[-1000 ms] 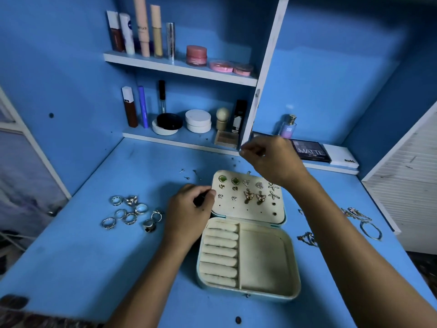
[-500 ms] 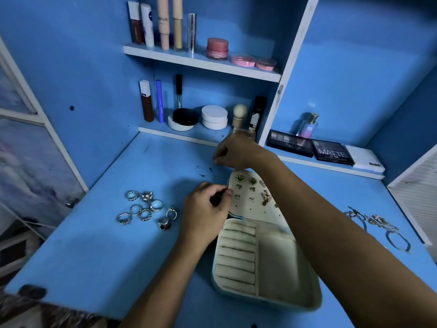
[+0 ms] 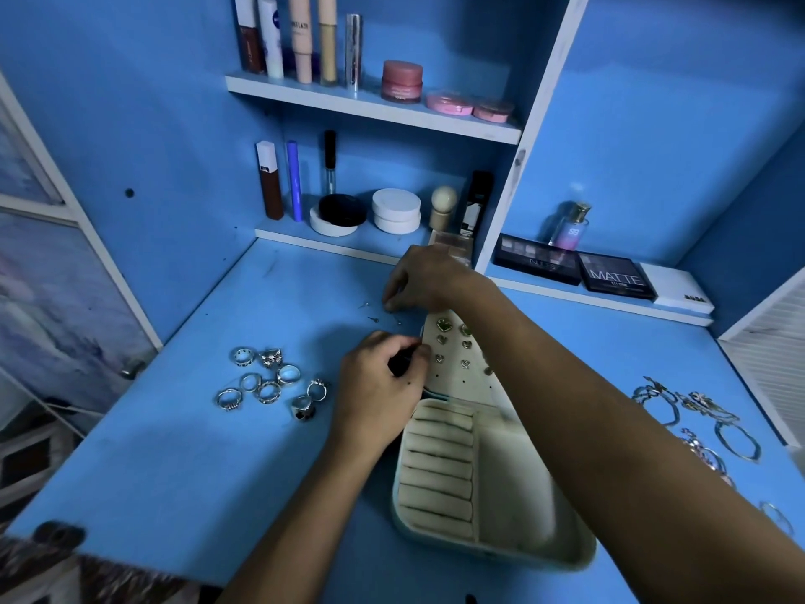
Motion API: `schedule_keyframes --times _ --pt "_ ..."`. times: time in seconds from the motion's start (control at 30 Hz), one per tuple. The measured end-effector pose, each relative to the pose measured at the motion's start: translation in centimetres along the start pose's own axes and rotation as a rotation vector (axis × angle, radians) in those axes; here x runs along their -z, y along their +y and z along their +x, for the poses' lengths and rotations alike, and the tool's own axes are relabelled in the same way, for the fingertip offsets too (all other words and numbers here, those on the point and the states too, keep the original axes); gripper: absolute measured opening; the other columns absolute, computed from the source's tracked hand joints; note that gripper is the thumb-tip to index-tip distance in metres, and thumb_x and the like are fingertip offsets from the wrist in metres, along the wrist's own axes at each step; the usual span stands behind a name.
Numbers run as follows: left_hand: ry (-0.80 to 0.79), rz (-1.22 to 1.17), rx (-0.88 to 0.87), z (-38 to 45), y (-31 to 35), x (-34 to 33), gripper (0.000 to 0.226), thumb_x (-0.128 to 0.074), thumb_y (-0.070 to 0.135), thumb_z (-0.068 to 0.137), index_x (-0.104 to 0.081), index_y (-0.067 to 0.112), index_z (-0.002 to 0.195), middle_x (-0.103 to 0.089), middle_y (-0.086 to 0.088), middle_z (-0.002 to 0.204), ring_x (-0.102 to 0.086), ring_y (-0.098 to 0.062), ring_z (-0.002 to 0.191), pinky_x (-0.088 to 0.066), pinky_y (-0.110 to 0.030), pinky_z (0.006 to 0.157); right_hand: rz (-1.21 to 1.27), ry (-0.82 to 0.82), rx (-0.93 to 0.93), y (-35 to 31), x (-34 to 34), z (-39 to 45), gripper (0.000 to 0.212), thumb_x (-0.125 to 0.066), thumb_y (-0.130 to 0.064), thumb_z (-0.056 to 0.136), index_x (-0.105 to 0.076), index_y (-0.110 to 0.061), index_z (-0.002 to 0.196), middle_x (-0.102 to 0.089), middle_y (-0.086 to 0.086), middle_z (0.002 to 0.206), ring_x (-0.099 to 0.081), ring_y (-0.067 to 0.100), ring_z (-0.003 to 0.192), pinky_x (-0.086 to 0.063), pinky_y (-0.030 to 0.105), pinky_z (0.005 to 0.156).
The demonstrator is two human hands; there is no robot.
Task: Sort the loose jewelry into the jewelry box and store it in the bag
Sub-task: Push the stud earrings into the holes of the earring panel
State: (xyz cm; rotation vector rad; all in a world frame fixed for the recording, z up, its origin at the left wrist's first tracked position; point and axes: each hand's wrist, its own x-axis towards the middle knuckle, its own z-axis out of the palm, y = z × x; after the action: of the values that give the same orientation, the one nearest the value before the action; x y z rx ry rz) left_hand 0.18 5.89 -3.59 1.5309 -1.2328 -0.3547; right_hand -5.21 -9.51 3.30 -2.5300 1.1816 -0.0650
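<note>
A cream jewelry box (image 3: 501,549) lies open on the blue desk, with ring rolls on the left of its tray. Its raised lid (image 3: 461,383) carries several heart and gem earrings. My left hand (image 3: 379,390) grips the lid's left edge. My right hand (image 3: 420,276) reaches across past the lid's far left corner, fingertips pinched down at a tiny earring stud by two other loose studs (image 3: 372,319). My right forearm hides the right half of the lid. Several silver rings (image 3: 265,381) lie loose to the left. Bracelets (image 3: 697,411) lie to the right. No bag is in view.
Shelves at the back hold cosmetic tubes (image 3: 300,37), pink jars (image 3: 401,80), white compacts (image 3: 395,211) and a perfume bottle (image 3: 570,228). Eyeshadow palettes (image 3: 616,276) sit on the low ledge at the right. The desk's front edge (image 3: 174,564) is near me.
My right hand moved left from above the lid down to the loose studs on the desk. My left hand stayed on the lid's edge. The view shifted left.
</note>
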Motion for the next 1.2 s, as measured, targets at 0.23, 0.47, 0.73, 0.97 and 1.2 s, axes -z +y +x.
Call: schedule_keyframes --times 0.23,0.47,0.73,0.97,1.2 --pt "-0.009 -0.002 0.003 0.0 -0.1 0.0 0.007 -0.070 0.017 0.086 -0.076 0.014 0.087 -0.069 0.005 0.082 -0.061 -0.004 0.077 -0.042 -0.008 0.069 0.012 -0.005 -0.013 -0.1 0.1 0.0 0.011 -0.076 -0.022 0.084 -0.078 -0.022 0.094 -0.072 -0.010 0.092 -0.063 0.007 0.089 -0.045 0.016 0.067" --pt "0.004 -0.003 0.011 -0.1 0.2 0.0 0.006 -0.072 0.014 0.086 -0.077 0.013 0.089 -0.070 0.004 0.085 -0.060 -0.004 0.084 -0.039 -0.003 0.072 0.265 0.147 -0.073 1.6 1.8 -1.3 0.007 -0.073 -0.021 0.086 -0.078 -0.018 0.091 -0.071 -0.011 0.083 -0.065 0.006 0.083 -0.052 0.019 0.072" --pt "0.005 0.011 -0.010 -0.1 -0.2 0.2 0.009 -0.071 0.018 0.087 -0.077 0.013 0.092 -0.070 0.006 0.087 -0.061 0.000 0.088 -0.039 -0.001 0.074 0.484 0.350 -0.102 3.1 3.4 -6.3 0.006 -0.072 -0.014 0.087 -0.076 -0.019 0.085 -0.072 -0.005 0.076 -0.062 0.009 0.064 -0.054 0.024 0.059" --pt "-0.016 0.008 0.025 -0.2 -0.1 0.2 0.010 -0.071 0.018 0.088 -0.077 0.015 0.095 -0.070 0.009 0.090 -0.059 0.007 0.090 -0.037 0.001 0.076 0.470 0.476 -0.106 4.4 3.1 -12.3 0.011 -0.067 -0.020 0.094 -0.077 -0.023 0.098 -0.074 -0.008 0.097 -0.065 0.000 0.088 -0.045 0.003 0.065" --pt "-0.027 0.017 0.036 -0.3 0.0 0.2 0.010 -0.070 0.018 0.088 -0.077 0.015 0.095 -0.070 0.008 0.092 -0.059 0.007 0.092 -0.037 0.001 0.076 0.633 0.578 -0.160 5.4 0.5 -17.6 0.012 -0.072 -0.024 0.091 -0.073 -0.035 0.086 -0.071 -0.012 0.089 -0.058 0.002 0.055 -0.047 0.016 0.054"
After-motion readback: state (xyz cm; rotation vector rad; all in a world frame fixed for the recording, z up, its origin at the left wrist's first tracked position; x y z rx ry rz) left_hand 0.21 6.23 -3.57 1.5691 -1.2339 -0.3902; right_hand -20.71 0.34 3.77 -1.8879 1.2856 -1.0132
